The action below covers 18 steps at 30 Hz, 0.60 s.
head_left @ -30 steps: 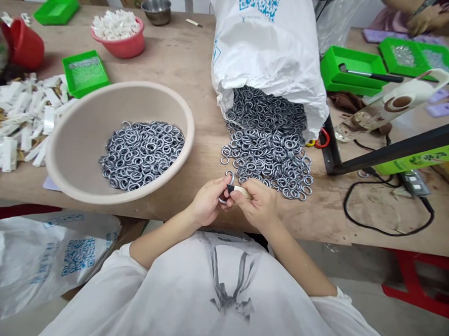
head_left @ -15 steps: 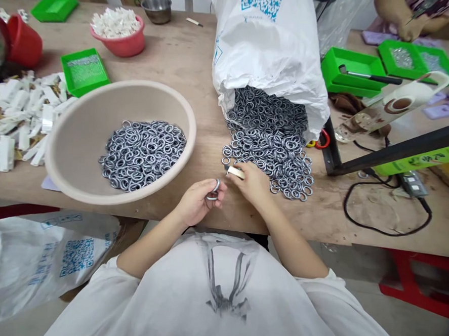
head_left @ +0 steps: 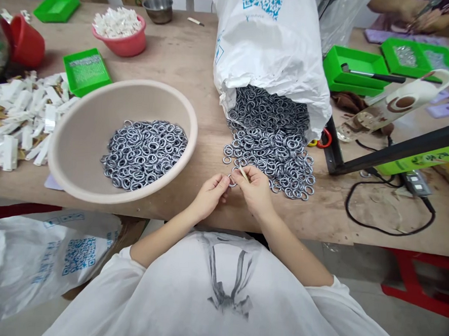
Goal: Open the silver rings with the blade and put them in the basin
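Observation:
My left hand (head_left: 212, 193) is closed, its thumb and fingers pinching a grey ring (head_left: 232, 181). Close against it, my right hand (head_left: 256, 190) grips a small cream-handled tool (head_left: 244, 174), seen nearly edge-on and tilted. Its dark tip, visible earlier, cannot be made out now. The tool is beside the ring; whether they touch I cannot tell. Just beyond my right hand a heap of grey rings (head_left: 275, 146) spills out of a white sack (head_left: 269, 54). To the left, a wide beige basin (head_left: 83, 114) holds many similar rings.
White plastic parts (head_left: 8, 149) lie left of the basin. Behind it stand a green tray (head_left: 72, 80) and a pink bowl (head_left: 131, 43). On the right are a black metal frame (head_left: 335, 159), a cable (head_left: 347, 201) and a clear bottle (head_left: 383, 112). Another person's hands work at upper right.
My left hand has moved right and turned over, bringing a ring up to my right hand. The tool has swung from nearly level to a steeper angle.

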Each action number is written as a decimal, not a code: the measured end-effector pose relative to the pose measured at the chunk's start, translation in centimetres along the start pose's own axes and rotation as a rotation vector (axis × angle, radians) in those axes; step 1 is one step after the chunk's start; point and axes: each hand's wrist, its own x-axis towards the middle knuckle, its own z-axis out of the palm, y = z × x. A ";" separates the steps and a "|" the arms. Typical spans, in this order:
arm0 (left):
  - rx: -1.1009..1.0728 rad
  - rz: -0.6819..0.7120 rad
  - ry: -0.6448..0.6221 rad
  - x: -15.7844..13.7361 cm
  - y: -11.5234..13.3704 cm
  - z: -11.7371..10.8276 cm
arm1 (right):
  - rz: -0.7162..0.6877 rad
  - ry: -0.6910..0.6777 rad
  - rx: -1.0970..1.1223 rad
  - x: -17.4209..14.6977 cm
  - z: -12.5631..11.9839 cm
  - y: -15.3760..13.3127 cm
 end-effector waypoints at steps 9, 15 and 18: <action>-0.001 0.021 -0.035 -0.5 0.5 2.9 | -0.062 -0.005 0.093 -2.4 0.0 -1.0; -0.071 -0.030 -0.044 -0.9 1.3 3.3 | -0.186 0.017 -0.178 -2.0 -2.0 -1.5; -0.122 -0.044 -0.009 -1.0 1.4 3.2 | -0.309 -0.085 -0.394 -2.8 -2.6 -1.9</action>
